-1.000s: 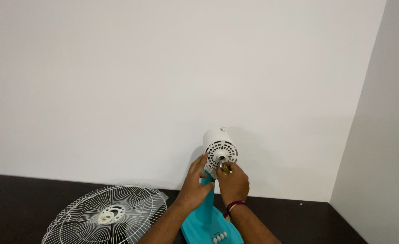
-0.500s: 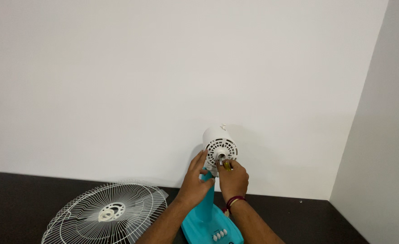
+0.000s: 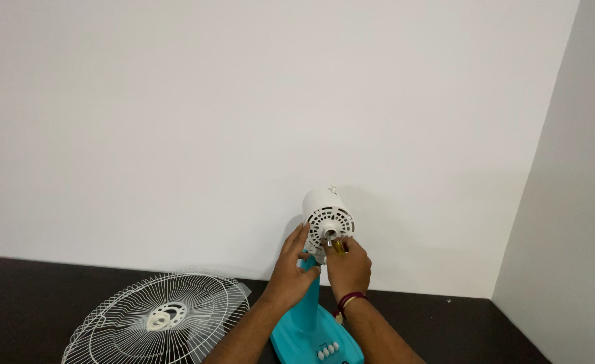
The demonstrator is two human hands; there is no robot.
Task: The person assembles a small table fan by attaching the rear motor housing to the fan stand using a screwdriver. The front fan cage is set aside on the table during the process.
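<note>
A table fan stands stripped of its guard and blades: a white motor housing sits on a teal neck and base. My left hand grips the neck just under the motor, fingers reaching up to the housing's left side. My right hand is closed around a small yellowish tool held against the motor's front, beside the metal shaft. A dark red band circles my right wrist.
A white wire fan guard lies flat on the dark tabletop to the left of the fan. A white wall rises behind, and a second wall closes in at the right.
The view has shifted slightly, so the fan and hands sit a little higher in the frame than a second ago. Both hands keep their hold at the motor.
</note>
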